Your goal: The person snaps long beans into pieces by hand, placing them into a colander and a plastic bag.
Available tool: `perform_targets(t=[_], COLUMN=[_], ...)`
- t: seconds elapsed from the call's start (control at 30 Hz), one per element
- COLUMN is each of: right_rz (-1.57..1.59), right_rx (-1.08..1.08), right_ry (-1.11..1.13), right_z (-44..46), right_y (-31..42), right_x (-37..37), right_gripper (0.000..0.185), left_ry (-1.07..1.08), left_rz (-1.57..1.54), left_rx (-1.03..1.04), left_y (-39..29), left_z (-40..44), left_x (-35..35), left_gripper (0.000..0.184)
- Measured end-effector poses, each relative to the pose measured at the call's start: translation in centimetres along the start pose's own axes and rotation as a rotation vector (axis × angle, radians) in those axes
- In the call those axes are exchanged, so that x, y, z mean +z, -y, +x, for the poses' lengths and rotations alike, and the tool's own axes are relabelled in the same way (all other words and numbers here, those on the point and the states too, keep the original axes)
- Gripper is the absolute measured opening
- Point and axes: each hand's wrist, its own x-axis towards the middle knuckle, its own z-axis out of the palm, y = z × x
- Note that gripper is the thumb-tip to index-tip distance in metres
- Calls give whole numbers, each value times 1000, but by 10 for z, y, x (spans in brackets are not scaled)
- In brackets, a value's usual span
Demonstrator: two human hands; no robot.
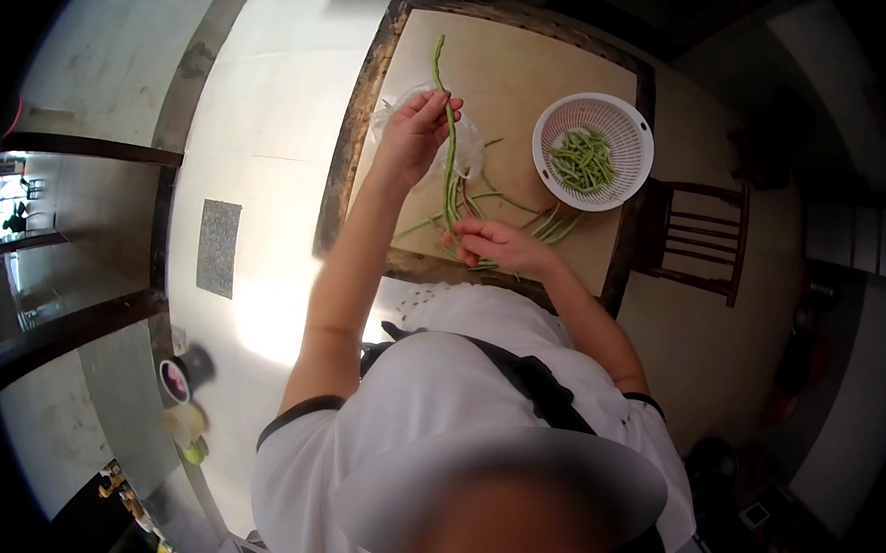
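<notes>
Lengthwise, a long green bean is held between the two hands above the table. Its upper part is pinched by the left hand, the tip jutting past the fingers; its lower part is grasped by the right hand, close to the loose beans (whether some of those are gripped too cannot be told). A plastic bag lies beside and partly beneath the left hand, and short bean pieces are held in the white colander. If the bean is bent too sharply, it could be snapped unexpectedly; loose ones could be dragged off the near edge by the right forearm, or the bag snagged by the left wrist.
</notes>
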Motion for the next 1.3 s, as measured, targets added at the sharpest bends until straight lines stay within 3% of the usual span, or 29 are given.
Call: perform_targets(t=[0.17,0.23,0.27,0.33,0.47,0.53,0.57,0.63,0.67,0.77,0.93,1.07,1.13,1.23,1.3], right_rz=[-44,-243,-242,56,-207,283,284,930,921,812,695,526,235,161,158], right_rx=[-46,-100,-104,129,118,185,185,34,36,7,-122,-61,-77,-39,-63], right_ry=[-104,-407,-414,-609,-778,-720,-720,-714,-706,-621,-140,-156,-365,-211,-230], right_z=[6,11,14,21,36,39,38,35,34,11,1,-1,2,5,6], right_y=[-26,-49,-55,-60,-68,-72,-86,-105,-105,-45,31,30,32,25,24], right_x=[4,-1,-8,-30,-49,-61,-67,-76,-77,-37,2,7,12,6,9], right_gripper=[14,17,17,19,21,15,15,13,13,11,16,17,16,14,14], left_ry=[-92,-58,-51,-67,-60,-64,-103,-182,-192,-169,-101,-147,-137,-130,-120], left_rz=[-10,-100,-98,304,413,402,398,278,93,-78,-65,-84,-90,-121,-102], left_rx=[14,96,93,214,277,294,356,490,465,254,72,61,53,31,35], left_y=[5,5,8,21,34,36,33,11,-6,-27,-1,5,5,6,7], left_z=[0,-1,-5,-26,-49,-51,-52,-54,-49,-37,-30,-29,-30,-27,-27], left_x=[-10,-13,-9,15,38,37,36,39,34,16,10,11,10,8,7], left_gripper=[15,14,14,12,11,11,12,14,14,14,13,13,13,12,13])
